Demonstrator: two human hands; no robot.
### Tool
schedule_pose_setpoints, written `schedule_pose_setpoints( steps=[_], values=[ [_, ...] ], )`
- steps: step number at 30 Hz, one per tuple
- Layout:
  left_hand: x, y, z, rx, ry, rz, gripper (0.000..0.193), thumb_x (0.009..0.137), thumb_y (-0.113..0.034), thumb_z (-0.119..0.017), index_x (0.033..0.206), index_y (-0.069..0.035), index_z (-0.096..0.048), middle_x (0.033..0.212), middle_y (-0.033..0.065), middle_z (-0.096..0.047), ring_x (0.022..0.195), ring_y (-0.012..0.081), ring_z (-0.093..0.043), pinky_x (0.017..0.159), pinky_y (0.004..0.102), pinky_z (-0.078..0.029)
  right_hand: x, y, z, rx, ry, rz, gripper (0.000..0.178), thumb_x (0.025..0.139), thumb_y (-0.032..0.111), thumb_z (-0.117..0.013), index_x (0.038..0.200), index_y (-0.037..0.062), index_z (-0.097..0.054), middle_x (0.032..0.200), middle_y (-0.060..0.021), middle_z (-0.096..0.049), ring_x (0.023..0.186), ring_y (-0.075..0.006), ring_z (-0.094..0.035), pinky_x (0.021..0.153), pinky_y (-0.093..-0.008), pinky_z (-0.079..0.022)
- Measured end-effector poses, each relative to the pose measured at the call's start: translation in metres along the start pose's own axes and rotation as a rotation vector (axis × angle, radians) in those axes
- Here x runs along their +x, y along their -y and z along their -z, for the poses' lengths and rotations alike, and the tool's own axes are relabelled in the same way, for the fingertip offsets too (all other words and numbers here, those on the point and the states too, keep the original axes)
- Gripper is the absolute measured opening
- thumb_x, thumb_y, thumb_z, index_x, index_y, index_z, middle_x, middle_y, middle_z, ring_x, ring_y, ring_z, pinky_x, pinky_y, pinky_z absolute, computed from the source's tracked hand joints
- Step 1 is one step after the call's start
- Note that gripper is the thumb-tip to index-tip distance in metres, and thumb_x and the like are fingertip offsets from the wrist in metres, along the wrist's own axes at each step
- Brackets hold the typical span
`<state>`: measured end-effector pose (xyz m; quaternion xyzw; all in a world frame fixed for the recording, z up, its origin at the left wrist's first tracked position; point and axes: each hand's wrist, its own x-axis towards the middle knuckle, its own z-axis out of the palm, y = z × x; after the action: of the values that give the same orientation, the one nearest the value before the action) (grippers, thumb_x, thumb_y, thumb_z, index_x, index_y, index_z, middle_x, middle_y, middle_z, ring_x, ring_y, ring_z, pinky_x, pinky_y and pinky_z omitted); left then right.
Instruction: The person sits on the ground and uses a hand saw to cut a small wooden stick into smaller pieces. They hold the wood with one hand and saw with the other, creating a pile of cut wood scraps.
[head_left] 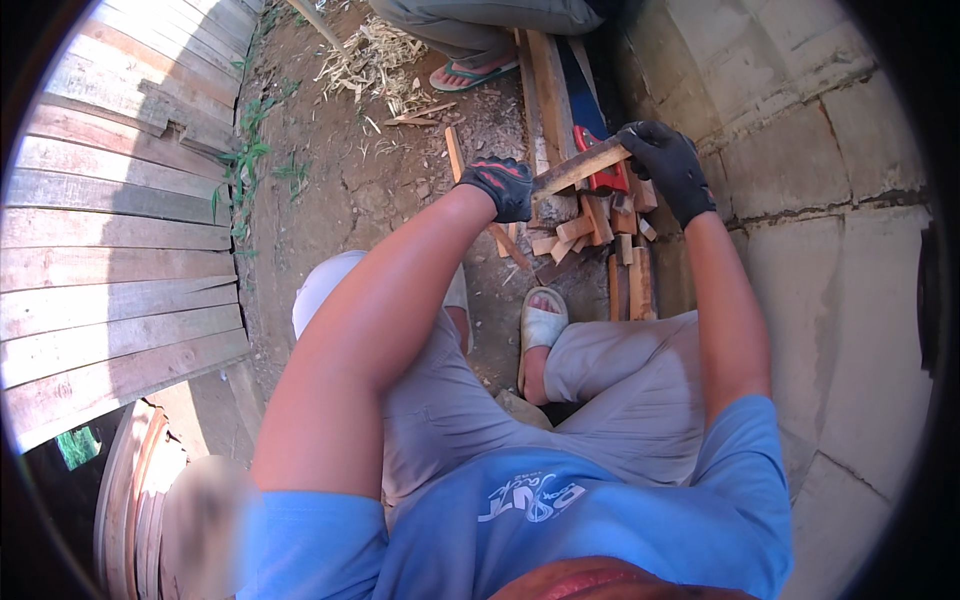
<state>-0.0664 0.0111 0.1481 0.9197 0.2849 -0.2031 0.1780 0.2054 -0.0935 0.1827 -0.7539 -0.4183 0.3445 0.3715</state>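
Note:
A short wooden stick (pixel 580 168) is stretched between my two gloved hands. My left hand (pixel 500 187), in a black glove with red marks, is closed at its near end. Around its far end, higher up and to the right, my right hand (pixel 665 165) is closed in a black glove. Behind my left hand runs a thin strip of wood (pixel 455 152); I cannot tell whether that hand touches it. Just beneath the stick shows a red saw handle (pixel 608 181). Several cut wood pieces (pixel 598 218) are heaped below it.
Long timbers (pixel 545 90) extend away beside a blue strip (pixel 585 103). Another person's sandalled foot (pixel 475 75) stands near wood shavings (pixel 385 65). A block wall (pixel 790 160) bounds the right side, a plank wall (pixel 130 235) the left. My sandalled foot (pixel 543 325) is close to the heap.

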Motion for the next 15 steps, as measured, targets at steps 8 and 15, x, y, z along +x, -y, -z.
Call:
schedule_pose_setpoints(
  steps=[8,15],
  values=[
    [0.023,0.010,-0.004,-0.065,-0.066,-0.027,0.037,0.084,-0.024,-0.065,0.114,-0.005,-0.074,0.113,0.0234,-0.077,0.104,0.0424,-0.075,0.092,0.0516,-0.059,-0.002,-0.001,0.001,0.554,0.113,-0.104,0.036,0.103,0.029,-0.071,0.132,0.0073,-0.071,0.102,-0.0010,-0.075,0.086,-0.0080,-0.069,0.075,-0.0254,-0.056],
    [0.031,0.030,0.005,-0.250,0.003,-0.046,0.041,0.084,-0.032,-0.070,0.114,-0.004,-0.073,0.123,0.0240,-0.074,0.116,0.0431,-0.070,0.100,0.0502,-0.055,0.003,-0.060,-0.028,-0.836,0.158,0.426,0.051,0.095,0.026,-0.071,0.144,0.0131,-0.063,0.124,-0.0153,-0.074,0.112,-0.0333,-0.073,0.093,-0.0475,-0.057]
  ],
)
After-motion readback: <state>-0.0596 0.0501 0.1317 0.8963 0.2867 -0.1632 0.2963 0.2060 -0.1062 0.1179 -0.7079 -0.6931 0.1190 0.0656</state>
